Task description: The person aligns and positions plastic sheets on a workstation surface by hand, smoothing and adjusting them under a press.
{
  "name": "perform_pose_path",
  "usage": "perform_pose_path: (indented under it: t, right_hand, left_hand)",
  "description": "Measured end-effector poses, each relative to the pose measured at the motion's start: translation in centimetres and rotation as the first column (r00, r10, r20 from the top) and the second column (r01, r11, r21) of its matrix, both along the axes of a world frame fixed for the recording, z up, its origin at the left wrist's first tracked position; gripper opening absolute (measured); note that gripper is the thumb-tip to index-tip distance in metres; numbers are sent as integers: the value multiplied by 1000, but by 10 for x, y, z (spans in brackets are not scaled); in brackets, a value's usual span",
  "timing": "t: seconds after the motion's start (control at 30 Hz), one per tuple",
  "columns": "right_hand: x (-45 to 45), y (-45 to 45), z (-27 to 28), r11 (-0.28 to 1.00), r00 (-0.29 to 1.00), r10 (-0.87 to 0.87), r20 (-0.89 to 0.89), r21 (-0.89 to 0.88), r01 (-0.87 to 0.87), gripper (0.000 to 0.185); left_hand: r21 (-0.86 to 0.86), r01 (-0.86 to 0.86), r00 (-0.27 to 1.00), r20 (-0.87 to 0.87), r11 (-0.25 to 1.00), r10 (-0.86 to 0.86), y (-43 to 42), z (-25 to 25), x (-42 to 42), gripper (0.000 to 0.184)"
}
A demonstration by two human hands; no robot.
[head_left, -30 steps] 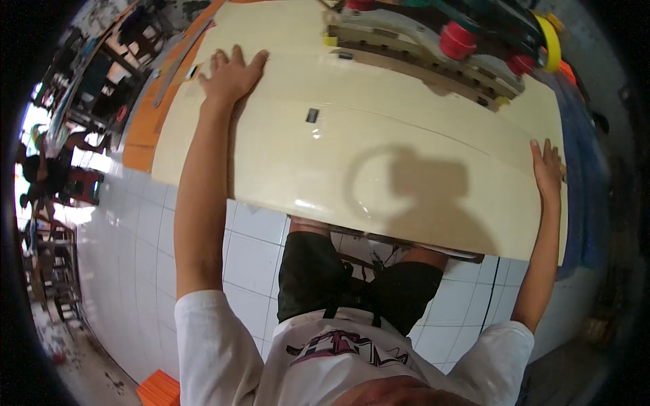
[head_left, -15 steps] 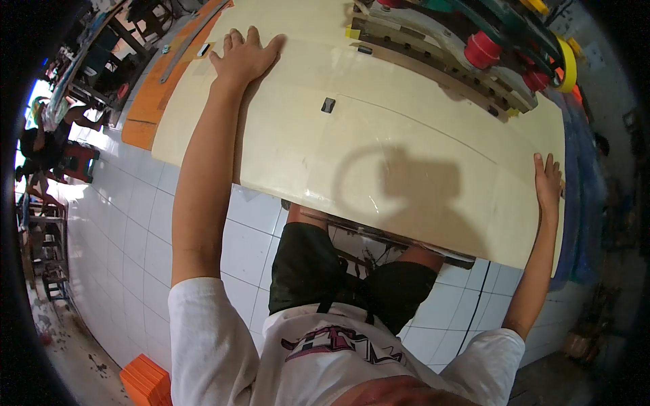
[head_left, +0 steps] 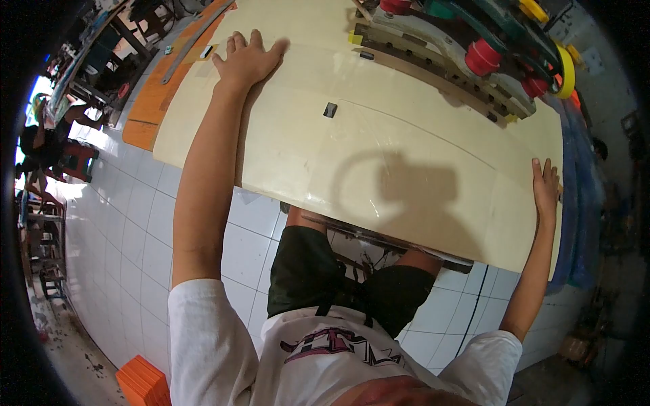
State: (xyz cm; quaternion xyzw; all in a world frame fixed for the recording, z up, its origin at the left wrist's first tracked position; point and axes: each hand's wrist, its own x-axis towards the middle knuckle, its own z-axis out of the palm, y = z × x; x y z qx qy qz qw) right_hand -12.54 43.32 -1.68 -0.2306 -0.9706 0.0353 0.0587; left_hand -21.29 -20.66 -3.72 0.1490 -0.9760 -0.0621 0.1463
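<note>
A large cream sheet [head_left: 291, 142] covers the work table in front of me. My left hand [head_left: 245, 59] lies flat on its upper left part, fingers spread, holding nothing. At the sheet's right edge my right hand [head_left: 545, 186] rests with its fingers stretched out and slightly apart. A small dark block [head_left: 330, 109] sits on the sheet between my hands. Beyond it, a sewing machine [head_left: 504, 51] with red knobs and a yellow ring stands at the upper right, behind a long slotted brown bar [head_left: 433, 71].
An orange board [head_left: 144, 120] with a metal strip [head_left: 193, 42] shows at the left. Blue plastic [head_left: 579, 203] hangs at the right edge. Orange stacked items [head_left: 143, 382] are on the floor at lower left. Another person [head_left: 40, 142] is far left.
The view has shifted, so the machine, small dark block and left hand appear further right than a second ago. Both hands have stayed on the sheet.
</note>
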Motion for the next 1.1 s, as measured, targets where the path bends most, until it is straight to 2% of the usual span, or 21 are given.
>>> perform_pose_path:
  t: [0.33, 0.5, 0.6, 0.9, 1.03, 1.1]
  right_hand:
    - [-3, 7, -4, 999, 1000, 6, 8, 51, -6, 90]
    - [-1, 0, -1, 999, 1000, 0, 21, 46, -1, 90]
    - [-2, 2, -1, 1000, 1000, 0, -1, 17, 0, 90]
    - [0, -2, -1, 1000, 1000, -5, 4, 15, 5, 90]
    - [0, 0, -1, 1000, 1000, -3, -1, 19, 3, 91]
    - [2, -4, 2, 999, 1000, -23, 6, 22, 23, 91]
  left_hand:
    - [3, -14, 1000, -5, 1000, 14, 4, 4, 3, 86]
    - [38, -10, 1000, 7, 999, 10, 2, 2, 2, 86]
    - [-9, -26, 1000, 2, 1000, 26, 0, -3, -2, 89]
    - [8, -29, 999, 37, 1000, 29, 3, 4, 3, 84]
    - [1, 14, 1000, -18, 1000, -14, 1, 1, 1, 85]
    - [10, -22, 999, 32, 1000, 22, 3, 4, 1, 87]
